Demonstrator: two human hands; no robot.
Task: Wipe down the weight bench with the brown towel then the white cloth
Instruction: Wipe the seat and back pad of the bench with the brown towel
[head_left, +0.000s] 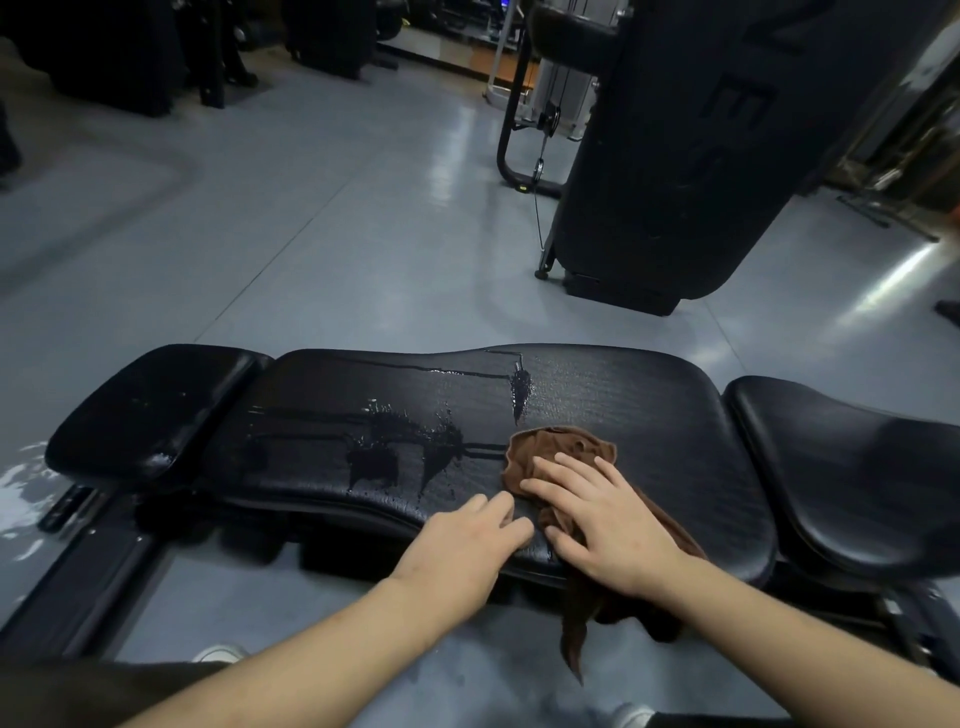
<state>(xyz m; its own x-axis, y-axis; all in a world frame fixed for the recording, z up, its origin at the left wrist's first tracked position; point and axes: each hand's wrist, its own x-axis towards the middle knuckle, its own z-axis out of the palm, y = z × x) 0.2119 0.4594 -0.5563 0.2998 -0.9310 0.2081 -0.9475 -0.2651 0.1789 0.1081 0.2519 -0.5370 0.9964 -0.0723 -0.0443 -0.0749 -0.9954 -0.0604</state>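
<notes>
Right hand flat, fingers spread, pressing brown towel; left hand loosely curled, holding nothing, on bench edge. Risk: pushing puddle left of both hands over the edge.

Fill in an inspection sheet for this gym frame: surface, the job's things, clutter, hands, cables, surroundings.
Surface: black weight bench, middle pad wet with puddles and streaks left of centre.
Job's things: brown towel bunched on the middle pad, one end hanging over the near edge; white cloth not seen.
Clutter: nothing seen.
Hands: right hand pressed flat on the towel; left hand resting on the pad's near edge beside it, fingers loosely curled.
Cables: thin cable hanging on the machine behind.
Surroundings: grey gym floor, large black machine, wet patch on floor at left.
</notes>
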